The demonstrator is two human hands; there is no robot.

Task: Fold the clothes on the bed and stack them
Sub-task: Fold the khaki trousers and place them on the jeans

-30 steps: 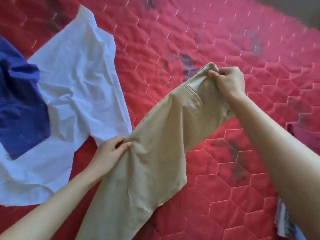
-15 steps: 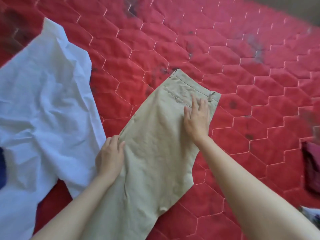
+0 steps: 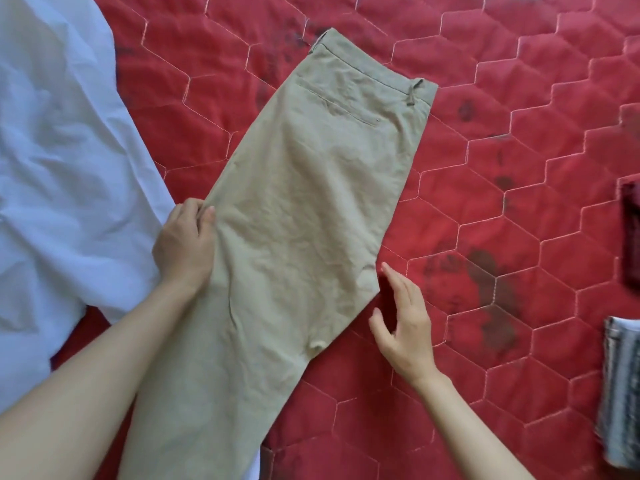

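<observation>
Where the khaki trousers (image 3: 304,209) lie folded leg on leg, they run diagonally from the waistband at upper centre of the frame down to the lower left. We judge them light, soft and limp, a woven cloth that creases easily and slides little on the quilting; they should be taken by the waistband and at the seat or hem, where the doubled layers give a firm edge. Our left hand (image 3: 185,244) rests on the trousers' left edge at centre left, its fingers (image 3: 199,213) curled over the cloth, though we cannot tell whether they pinch it or only press. Our right hand (image 3: 403,327) hovers just beside the crotch point at lower centre, fingers relaxed and spread, holding nothing. The bed (image 3: 519,168) carries a red quilt stitched in hexagons, with dark smudges. A white garment (image 3: 62,168) fills the left of the frame, touching the trousers. Folded dark red cloth (image 3: 632,237) and a striped folded piece (image 3: 620,393) sit at the right edge.
</observation>
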